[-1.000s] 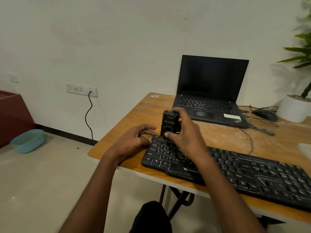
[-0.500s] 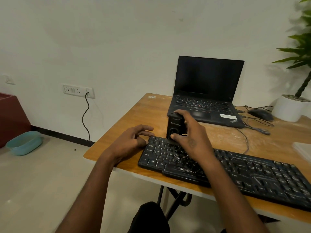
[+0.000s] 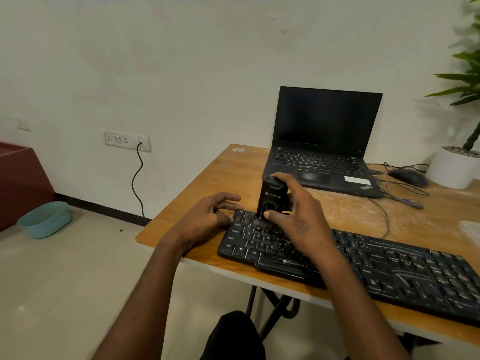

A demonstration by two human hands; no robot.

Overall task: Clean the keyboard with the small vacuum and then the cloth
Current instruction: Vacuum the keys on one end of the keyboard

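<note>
I see the right hand [image 3: 298, 216] gripping the small black vacuum [image 3: 271, 200], upright with its base on the far left keys of the keyboard [image 3: 376, 266] (which lies along the counter's [image 3: 197, 193] near edge). The left hand [image 3: 207, 219] rests just beside the keyboard's left end, fingers loosely spread, holding nothing

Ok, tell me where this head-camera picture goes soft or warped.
Head view: the right end of the keyboard smears with blur, so its key legends are unreadable, while the left-end legends are legible; the plant at the right edge is soft; wide-angle bend bows the table edge; the small vacuum in the right hand is fairly sharp, its logo blurred; lighting is even, no harsh glare.
</note>
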